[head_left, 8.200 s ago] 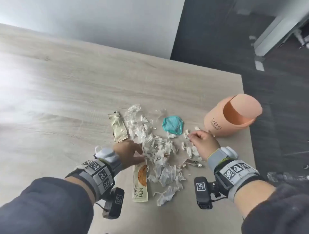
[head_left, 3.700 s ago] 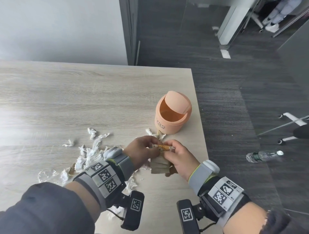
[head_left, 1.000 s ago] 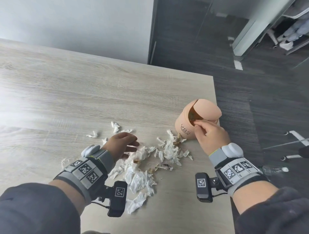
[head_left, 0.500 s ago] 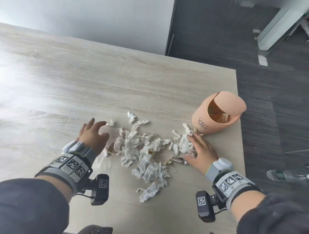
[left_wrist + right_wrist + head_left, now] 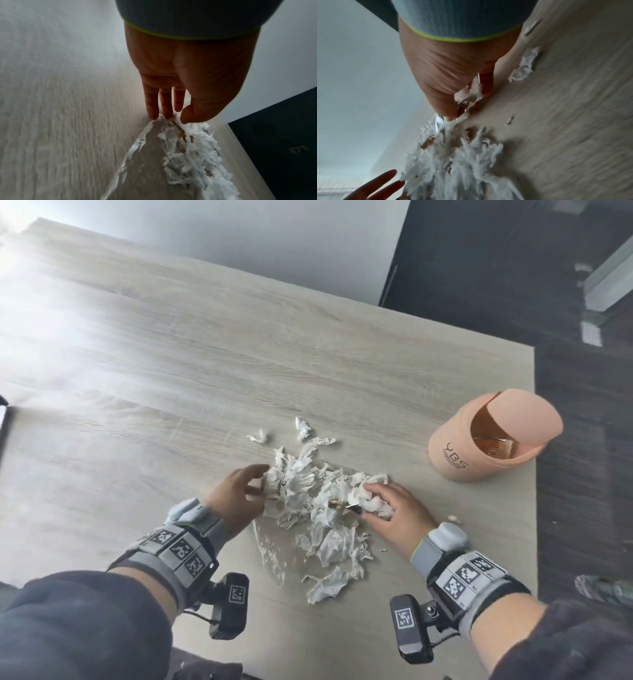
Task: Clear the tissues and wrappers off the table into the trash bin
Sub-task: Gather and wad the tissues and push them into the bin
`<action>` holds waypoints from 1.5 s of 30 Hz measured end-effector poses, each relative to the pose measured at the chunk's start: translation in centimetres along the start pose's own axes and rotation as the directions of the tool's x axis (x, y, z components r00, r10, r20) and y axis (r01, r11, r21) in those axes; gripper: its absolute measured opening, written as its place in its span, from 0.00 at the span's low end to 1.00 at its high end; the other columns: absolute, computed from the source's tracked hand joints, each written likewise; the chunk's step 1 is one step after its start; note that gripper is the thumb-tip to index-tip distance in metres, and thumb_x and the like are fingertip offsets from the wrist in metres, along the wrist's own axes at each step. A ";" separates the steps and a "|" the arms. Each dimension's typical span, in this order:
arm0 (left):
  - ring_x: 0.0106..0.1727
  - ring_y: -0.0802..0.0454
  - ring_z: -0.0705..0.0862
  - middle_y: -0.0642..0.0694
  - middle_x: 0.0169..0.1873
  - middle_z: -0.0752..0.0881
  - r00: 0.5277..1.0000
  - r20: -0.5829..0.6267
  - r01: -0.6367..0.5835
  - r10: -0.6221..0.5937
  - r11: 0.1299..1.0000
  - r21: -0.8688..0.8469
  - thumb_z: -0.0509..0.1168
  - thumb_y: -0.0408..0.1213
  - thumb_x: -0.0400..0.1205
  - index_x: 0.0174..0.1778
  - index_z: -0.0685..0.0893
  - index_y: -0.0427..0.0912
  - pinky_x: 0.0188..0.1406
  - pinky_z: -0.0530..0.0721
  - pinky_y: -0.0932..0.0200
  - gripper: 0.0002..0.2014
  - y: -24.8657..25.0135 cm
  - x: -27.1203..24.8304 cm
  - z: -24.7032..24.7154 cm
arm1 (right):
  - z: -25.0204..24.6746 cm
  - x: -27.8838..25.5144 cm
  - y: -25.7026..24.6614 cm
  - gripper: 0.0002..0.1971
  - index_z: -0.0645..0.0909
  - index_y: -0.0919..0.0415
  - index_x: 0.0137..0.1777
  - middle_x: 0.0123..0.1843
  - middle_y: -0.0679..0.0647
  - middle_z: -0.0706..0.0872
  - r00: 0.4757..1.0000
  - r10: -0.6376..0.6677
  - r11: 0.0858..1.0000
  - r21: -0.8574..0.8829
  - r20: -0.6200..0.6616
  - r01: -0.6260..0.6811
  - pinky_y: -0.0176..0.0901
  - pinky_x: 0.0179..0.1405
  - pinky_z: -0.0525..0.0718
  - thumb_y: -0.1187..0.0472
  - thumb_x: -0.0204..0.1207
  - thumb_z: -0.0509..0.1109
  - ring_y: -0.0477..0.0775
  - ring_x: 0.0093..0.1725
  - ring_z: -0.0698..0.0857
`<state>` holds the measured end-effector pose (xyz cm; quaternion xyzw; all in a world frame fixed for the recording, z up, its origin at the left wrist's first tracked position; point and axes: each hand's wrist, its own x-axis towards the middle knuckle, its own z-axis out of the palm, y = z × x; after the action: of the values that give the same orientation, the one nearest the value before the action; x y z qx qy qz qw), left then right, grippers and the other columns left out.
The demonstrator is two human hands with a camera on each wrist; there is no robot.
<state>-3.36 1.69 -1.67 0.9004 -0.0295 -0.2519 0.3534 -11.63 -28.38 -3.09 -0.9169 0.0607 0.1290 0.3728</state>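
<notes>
A heap of torn white tissue scraps point(image 5: 329, 508) with small wrapper bits in it lies on the wooden table point(image 5: 171, 371). My left hand point(image 5: 255, 486) is at the heap's left side, and its straight fingers point(image 5: 152, 108) touch the tissue edge point(image 5: 171, 129). My right hand point(image 5: 371, 499) sits on the heap's right side, fingers curled round a clump of tissue scraps point(image 5: 470, 92). A clear plastic wrapper point(image 5: 270, 553) lies flat under the heap's near left. The peach trash bin point(image 5: 455, 453) stands right of the heap, its swing lid tilted open, with wrappers inside.
Loose scraps lie beyond the heap point(image 5: 258, 437) point(image 5: 303, 428), and a small one point(image 5: 454, 518) lies near the table's right edge point(image 5: 534, 508). The bin stands close to that edge. A plastic bottle point(image 5: 603, 590) lies on the dark floor.
Both hands have swept inward and bunched the scattered tissues into a tighter heap. My right hand, flat half a second ago, now curls round tissue. A second ago it was at the bin.
</notes>
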 end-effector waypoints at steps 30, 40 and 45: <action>0.29 0.55 0.74 0.48 0.31 0.81 0.998 -0.069 0.009 -0.012 0.999 -0.050 0.67 0.33 0.78 0.37 0.81 0.41 0.29 0.72 0.66 0.04 1.2 -2.3 -0.7 | -1.0 0.7 -0.1 0.14 0.80 0.48 0.53 0.44 0.42 0.87 0.917 0.296 0.944 0.232 -0.269 -0.236 0.20 0.32 0.72 0.57 0.70 0.78 0.37 0.39 0.82; 0.33 0.46 0.78 0.48 0.32 0.81 0.827 -0.511 0.124 -0.233 0.963 -0.239 0.67 0.40 0.75 0.36 0.78 0.46 0.33 0.75 0.53 0.05 -2.3 -1.2 -3.9 | 2.2 1.1 -2.5 0.16 0.80 0.51 0.56 0.48 0.47 0.80 0.971 0.148 0.982 0.144 -0.190 -0.121 0.35 0.44 0.78 0.53 0.70 0.77 0.45 0.44 0.80; 0.50 0.51 0.81 0.52 0.47 0.83 0.921 -0.388 -0.014 0.037 0.998 0.060 0.72 0.40 0.75 0.35 0.78 0.51 0.54 0.81 0.51 0.08 -2.8 -1.1 -2.8 | 2.7 1.0 -2.3 0.07 0.83 0.51 0.44 0.43 0.49 0.85 0.983 0.150 0.983 0.124 -0.102 -0.137 0.41 0.40 0.81 0.57 0.68 0.77 0.51 0.41 0.83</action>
<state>-3.32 5.79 -1.26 0.9416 0.0224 -0.0626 0.3300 -10.73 -24.85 -3.73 -0.8926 0.1547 0.1009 0.4113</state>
